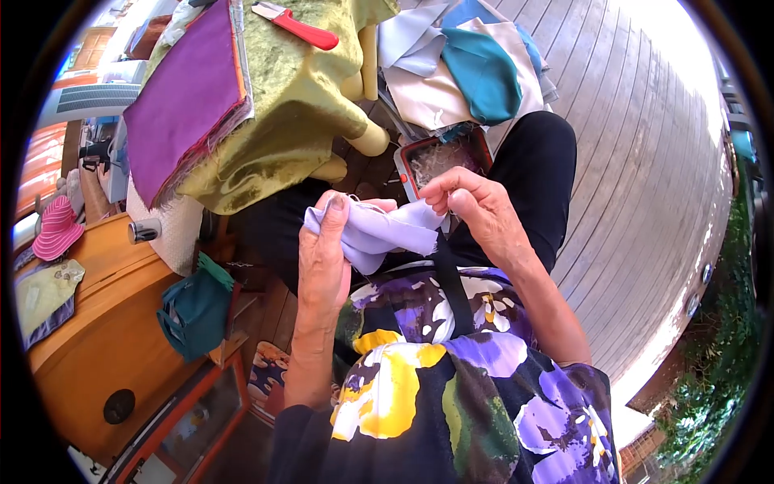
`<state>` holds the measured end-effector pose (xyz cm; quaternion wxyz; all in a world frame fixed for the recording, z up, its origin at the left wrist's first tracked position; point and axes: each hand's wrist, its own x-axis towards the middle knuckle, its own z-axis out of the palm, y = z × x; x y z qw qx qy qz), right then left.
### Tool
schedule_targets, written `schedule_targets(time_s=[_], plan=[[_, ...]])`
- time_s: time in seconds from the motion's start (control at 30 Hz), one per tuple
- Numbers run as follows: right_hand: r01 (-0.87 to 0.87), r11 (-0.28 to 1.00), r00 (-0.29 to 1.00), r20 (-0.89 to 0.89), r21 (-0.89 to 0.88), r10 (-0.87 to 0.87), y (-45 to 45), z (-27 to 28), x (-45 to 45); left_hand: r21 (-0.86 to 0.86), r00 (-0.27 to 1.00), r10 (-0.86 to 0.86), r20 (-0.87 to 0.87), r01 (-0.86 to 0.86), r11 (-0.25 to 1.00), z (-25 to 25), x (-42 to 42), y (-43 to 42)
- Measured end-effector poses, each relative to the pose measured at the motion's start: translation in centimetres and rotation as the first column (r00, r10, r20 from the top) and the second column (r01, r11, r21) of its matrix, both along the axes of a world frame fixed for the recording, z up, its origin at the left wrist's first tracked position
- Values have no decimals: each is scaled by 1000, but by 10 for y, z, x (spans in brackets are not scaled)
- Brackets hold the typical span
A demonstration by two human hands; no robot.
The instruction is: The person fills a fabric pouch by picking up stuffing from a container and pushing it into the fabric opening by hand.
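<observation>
A piece of lavender fabric with frayed edges is bunched up above my lap. My left hand grips its left end, the thumb pressed on top of the cloth. At the other end, my right hand has its thumb and fingertips pinched together at the fabric's edge. Whether those fingertips hold a loose thread or the cloth itself is too small to make out. Below and beyond the hands, an open red-rimmed box contains pale thread scraps.
A table draped in olive-green cloth carries a stack of purple fabric and red-handled scissors. Folded teal fabric tops a pile at the back. To the left stand a wooden cabinet and a teal bag. Wooden decking lies right.
</observation>
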<state>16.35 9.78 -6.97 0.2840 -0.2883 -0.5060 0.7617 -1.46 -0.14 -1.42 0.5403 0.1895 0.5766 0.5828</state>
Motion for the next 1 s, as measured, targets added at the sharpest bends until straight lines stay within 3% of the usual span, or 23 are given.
schedule_targets(time_s=[0.07, 0.13, 0.17, 0.2, 0.23, 0.33, 0.4, 0.43, 0.5, 0.7, 0.87, 0.93, 1.0], plan=[[-19, 997, 999, 49, 74, 15, 0, 11, -6, 4, 1000, -26, -9, 26, 1000, 0, 1, -1], [-110, 902, 986, 159, 418, 47, 3, 27, -14, -16, 975, -80, -207, 78, 997, -3, 2, -3], [-178, 882, 973, 213, 436, 92, 4, 35, -18, -12, 976, -82, -204, 81, 997, -3, 3, -3], [-179, 881, 972, 215, 438, 90, 3, 36, -21, -17, 948, -79, -307, 77, 997, -4, 3, -3], [-186, 902, 968, 232, 390, 99, 3, 37, -25, -22, 910, -74, -408, 71, 997, -4, 3, -4], [-183, 942, 965, 236, 282, 116, 2, 35, -33, -13, 907, -93, -410, 96, 995, -4, 4, -4], [-132, 985, 990, 67, 108, 125, -1, 25, -35, -24, 909, -114, -400, 114, 993, -4, 1, -7], [-132, 986, 990, 70, 107, 125, -1, 26, -35, -32, 910, -137, -391, 135, 990, -5, 0, -7], [-179, 980, 982, 38, -87, 183, 2, 29, -34, -24, 937, -140, -320, 140, 990, -1, 2, -7], [-79, 986, 996, -61, -149, 70, 3, 16, -32, -40, 977, -155, -147, 151, 988, 2, 1, -8], [31, 946, 982, -167, -323, -89, 9, 12, -30, -94, 981, -175, -88, 167, 982, -3, -1, -11], [-6, 933, 980, -189, -359, -67, 11, 15, -28, -62, 991, -115, -70, 111, 992, -3, 2, -9], [-127, 842, 950, -309, -525, -49, 10, 20, -26, -58, 986, -130, -103, 125, 990, -7, 2, -9]])
